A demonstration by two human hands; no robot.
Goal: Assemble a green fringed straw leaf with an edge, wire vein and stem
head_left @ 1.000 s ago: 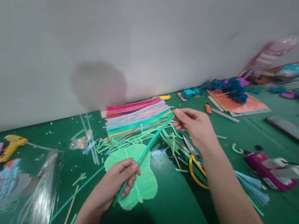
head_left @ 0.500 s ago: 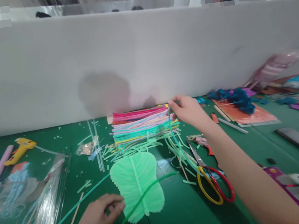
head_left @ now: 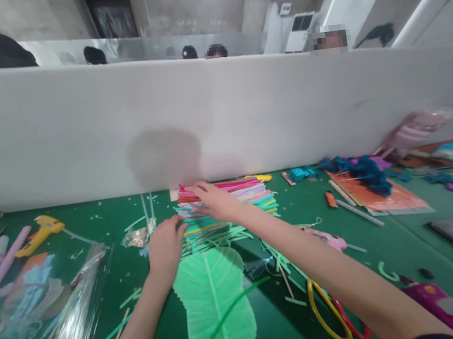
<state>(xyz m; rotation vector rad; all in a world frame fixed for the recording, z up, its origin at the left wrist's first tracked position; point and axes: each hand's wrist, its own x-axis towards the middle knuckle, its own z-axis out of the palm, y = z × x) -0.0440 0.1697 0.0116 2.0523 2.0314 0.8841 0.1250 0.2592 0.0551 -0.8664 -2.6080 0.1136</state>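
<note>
Thin stems (head_left: 254, 192), pink thru grn, piled horiz., w/ hands (head_left: 167, 244) (head_left: 216, 202) there, can't tell if gripping.

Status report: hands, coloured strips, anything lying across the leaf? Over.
Right hand over the coloured strips; left hand at their left end. Green leaf in front of the strips. One darker green strip across the leaf.

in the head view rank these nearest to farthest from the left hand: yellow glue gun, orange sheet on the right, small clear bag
1. Small clear bag: just left of the left hand.
2. Yellow glue gun: farther to the left.
3. Orange sheet: over on the right side, farthest away.
</note>
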